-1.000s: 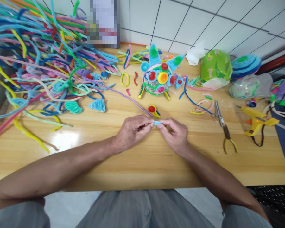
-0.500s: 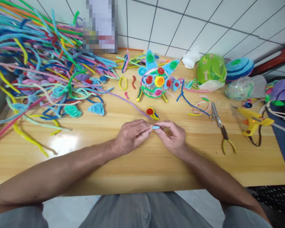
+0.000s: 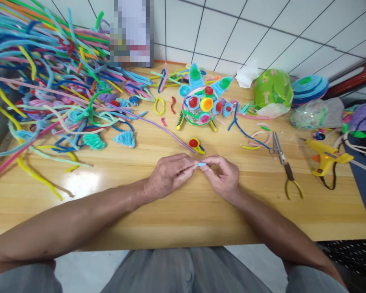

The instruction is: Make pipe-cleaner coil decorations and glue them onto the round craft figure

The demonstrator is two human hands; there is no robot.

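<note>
My left hand (image 3: 167, 176) and my right hand (image 3: 222, 176) meet at the middle of the wooden table (image 3: 183, 211). Both pinch a small light-blue pipe-cleaner piece (image 3: 201, 164) between their fingertips, fingers curled. A long purple pipe cleaner (image 3: 164, 130) runs from the pile toward my hands. Just beyond them lies a small red-and-yellow coil (image 3: 196, 144). Farther back stands a round craft figure (image 3: 203, 103) covered with coloured coils and blue cones.
A big heap of coloured pipe cleaners (image 3: 55, 77) fills the left half. Pliers (image 3: 285, 165) and a yellow glue gun (image 3: 326, 156) lie at the right. A green ball (image 3: 273, 91), a blue coil stack (image 3: 309, 86) and a clear bag (image 3: 315, 114) sit at the back right.
My hands stay together on the blue piece, fingers shifting slightly. The view moved a little; nothing else on the table changed.
</note>
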